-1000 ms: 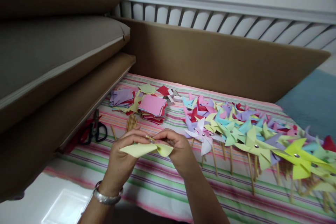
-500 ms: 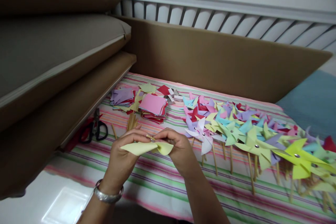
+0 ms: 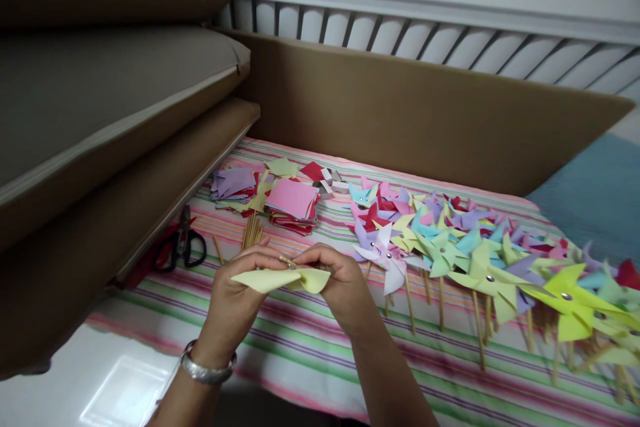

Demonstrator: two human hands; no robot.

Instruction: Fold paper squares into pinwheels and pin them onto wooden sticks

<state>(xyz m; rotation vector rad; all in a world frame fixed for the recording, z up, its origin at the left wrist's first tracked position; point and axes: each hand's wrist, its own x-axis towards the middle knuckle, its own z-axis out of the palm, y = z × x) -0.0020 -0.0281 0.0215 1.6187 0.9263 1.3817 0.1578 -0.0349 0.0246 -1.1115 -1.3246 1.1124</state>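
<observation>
The pale yellow paper (image 3: 270, 278) hides the fingertips of the left hand (image 3: 235, 300) and the right hand (image 3: 343, 283) beneath it. The thin stick (image 3: 287, 261) at the pinch is too small to make out. Right of the hands, the row of pinwheels (image 3: 480, 260) blurs and runs off the edge. Both forearms are cut off below.

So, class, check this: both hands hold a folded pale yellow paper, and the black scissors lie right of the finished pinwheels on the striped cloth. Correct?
One slip: the head view shows the black scissors left of the finished pinwheels, on the striped cloth. The left hand and right hand do hold the pale yellow paper.
</observation>
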